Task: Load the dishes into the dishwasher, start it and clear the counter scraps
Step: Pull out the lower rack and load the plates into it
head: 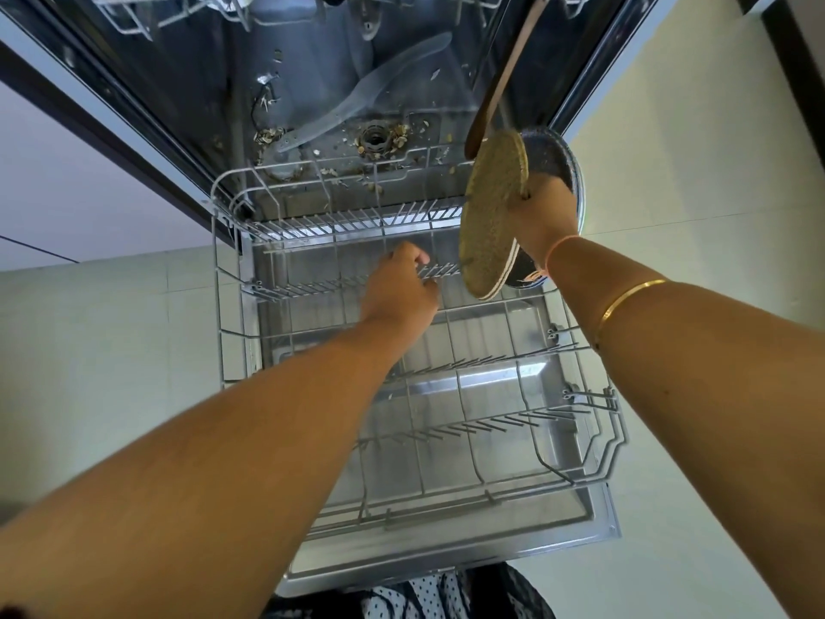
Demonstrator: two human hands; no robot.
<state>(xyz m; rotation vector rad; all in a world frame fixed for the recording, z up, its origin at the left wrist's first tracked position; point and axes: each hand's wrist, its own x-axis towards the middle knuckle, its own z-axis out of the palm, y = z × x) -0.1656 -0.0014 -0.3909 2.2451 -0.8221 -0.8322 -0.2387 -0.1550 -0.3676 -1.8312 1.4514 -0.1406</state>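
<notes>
The dishwasher stands open with its lower wire rack (593,473) pulled out over the lowered door (451,558); the rack holds no dishes. My right hand (542,218) grips a stack at the rack's far right: a speckled olive plate (491,216) in front, a dark blue speckled plate (558,158) behind, and a long wooden utensil (504,78) sticking up. My left hand (399,288) rests with curled fingers on a row of tines in the rack's rear half. Food scraps (379,143) lie around the drain filter on the tub floor.
The upper rack (147,15) shows at the top edge. A grey spray arm (370,89) lies across the tub floor. Pale floor tiles (102,341) spread on both sides of the door. Dotted dark clothing (415,596) is at the bottom edge.
</notes>
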